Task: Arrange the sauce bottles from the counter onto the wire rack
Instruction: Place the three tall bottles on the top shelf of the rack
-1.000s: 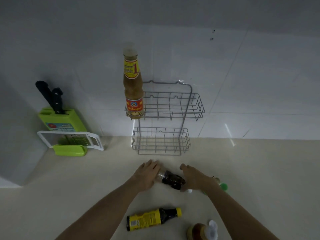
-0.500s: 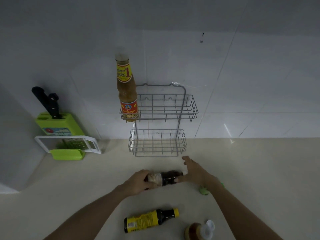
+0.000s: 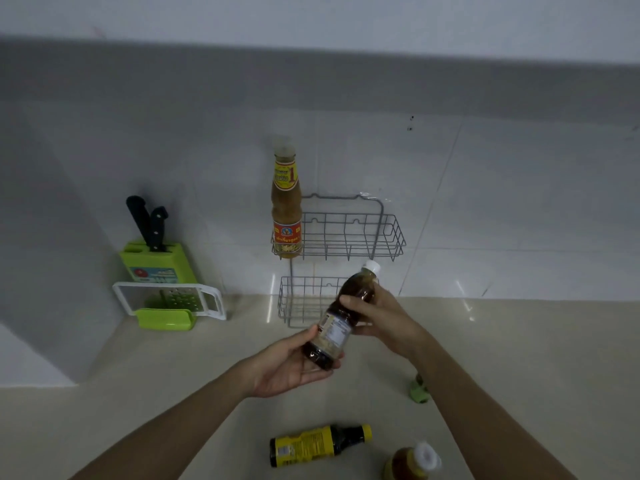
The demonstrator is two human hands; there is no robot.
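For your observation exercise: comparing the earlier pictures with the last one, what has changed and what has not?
The dark bottle, lying on the counter before, is now lifted and tilted toward the wire rack, left hand under its base, right hand around its upper body. The tall bottle in the rack and the yellow-labelled bottle stayed put.

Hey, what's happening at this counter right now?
A person is stocking a wire rack on the wall. Both hands hold a dark sauce bottle tilted above the counter: the left hand cups its base, the right hand grips the upper part. One tall orange-labelled bottle stands in the top basket. A yellow-labelled bottle lies on the counter.
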